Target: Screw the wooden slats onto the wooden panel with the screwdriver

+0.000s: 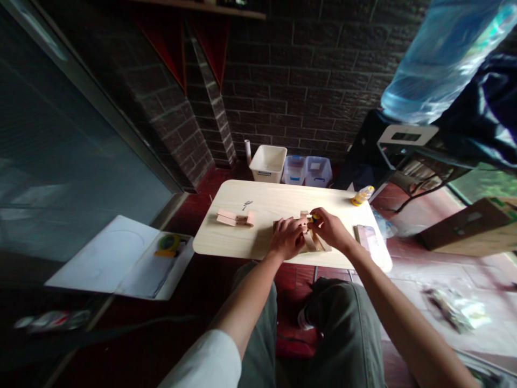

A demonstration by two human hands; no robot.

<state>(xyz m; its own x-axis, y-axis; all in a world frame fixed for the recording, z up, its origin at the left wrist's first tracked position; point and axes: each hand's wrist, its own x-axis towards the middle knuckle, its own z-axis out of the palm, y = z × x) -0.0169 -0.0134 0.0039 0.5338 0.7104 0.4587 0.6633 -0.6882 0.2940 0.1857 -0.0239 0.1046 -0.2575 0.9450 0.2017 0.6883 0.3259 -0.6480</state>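
My left hand (288, 237) is closed on a light wooden assembly (313, 241) near the front edge of the pale table (258, 196). Beside it, my right hand (328, 228) pinches a small yellow and black tool (314, 218) against the same assembly. The fingers of both hands nearly meet and hide part of the wood. Another wooden piece (235, 217) lies on the left half of the table, with a few small dark items (247, 205) just behind it.
A yellow-capped bottle (362, 196) and a phone (367, 237) are on the table's right side. Behind the table stand a cream bin (269, 161) and clear boxes (318, 171). A white board (109, 253) with tape (168, 243) is at the left. A water dispenser (369, 153) stands back right.
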